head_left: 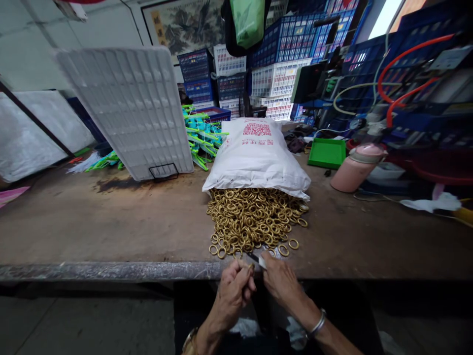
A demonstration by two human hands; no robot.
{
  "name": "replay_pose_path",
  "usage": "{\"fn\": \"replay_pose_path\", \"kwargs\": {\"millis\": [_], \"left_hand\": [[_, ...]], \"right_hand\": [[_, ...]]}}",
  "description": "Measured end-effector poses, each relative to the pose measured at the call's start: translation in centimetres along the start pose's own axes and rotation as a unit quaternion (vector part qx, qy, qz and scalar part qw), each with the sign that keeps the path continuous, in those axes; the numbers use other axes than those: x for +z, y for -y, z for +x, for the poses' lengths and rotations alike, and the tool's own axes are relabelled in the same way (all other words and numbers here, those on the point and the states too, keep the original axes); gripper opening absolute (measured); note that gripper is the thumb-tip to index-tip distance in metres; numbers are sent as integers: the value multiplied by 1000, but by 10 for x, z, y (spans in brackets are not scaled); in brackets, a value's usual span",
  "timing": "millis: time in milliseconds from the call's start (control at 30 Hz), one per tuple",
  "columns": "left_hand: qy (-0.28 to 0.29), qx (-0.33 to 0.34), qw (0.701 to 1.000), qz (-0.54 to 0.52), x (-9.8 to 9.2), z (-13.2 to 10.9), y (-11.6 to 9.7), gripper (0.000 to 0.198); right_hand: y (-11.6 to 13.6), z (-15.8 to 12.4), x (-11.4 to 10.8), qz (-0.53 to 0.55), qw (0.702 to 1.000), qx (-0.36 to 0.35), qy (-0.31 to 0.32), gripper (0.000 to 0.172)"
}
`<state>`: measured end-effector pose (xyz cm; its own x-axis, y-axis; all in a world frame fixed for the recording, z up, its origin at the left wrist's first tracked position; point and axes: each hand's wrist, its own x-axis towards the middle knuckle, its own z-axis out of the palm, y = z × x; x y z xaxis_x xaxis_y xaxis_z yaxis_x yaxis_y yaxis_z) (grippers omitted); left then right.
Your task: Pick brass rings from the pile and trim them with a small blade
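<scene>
My left hand (pixel 234 288) is closed in a pinch at the table's front edge, with a small gold ring (pixel 252 266) showing partly at its fingertips. Just to the right, my right hand (pixel 283 281) grips a thin tool (pixel 254 257) with a dark tip and something white by the fingers; its exact kind is not clear. Directly beyond both hands lies a heap of gold rings (pixel 254 219), spilling from the open end of a white sack (pixel 258 153) with red print. A few rings lie loose at the heap's near side.
A ribbed white plastic tray (pixel 129 108) stands tilted at the left, beside green and blue plastic pieces (pixel 203 135). At the right are a green tray (pixel 326 153), a pink bottle (pixel 357 167) and red hoses (pixel 399 101). Stacked crates (pixel 279 79) fill the back.
</scene>
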<state>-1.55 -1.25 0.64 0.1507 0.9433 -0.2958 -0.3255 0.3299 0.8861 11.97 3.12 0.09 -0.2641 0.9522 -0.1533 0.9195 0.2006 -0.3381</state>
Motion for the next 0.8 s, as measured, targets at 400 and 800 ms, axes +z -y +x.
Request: {"fn": "replay_pose_path", "kwargs": {"millis": [400, 800], "left_hand": [[-22, 18, 1000, 12, -3, -1, 1, 35], [-33, 44, 995, 81, -2, -4, 2, 34]], "right_hand": [[2, -10, 4, 94, 988, -117, -47, 29], [8, -16, 5, 73, 989, -121, -39, 28]]}}
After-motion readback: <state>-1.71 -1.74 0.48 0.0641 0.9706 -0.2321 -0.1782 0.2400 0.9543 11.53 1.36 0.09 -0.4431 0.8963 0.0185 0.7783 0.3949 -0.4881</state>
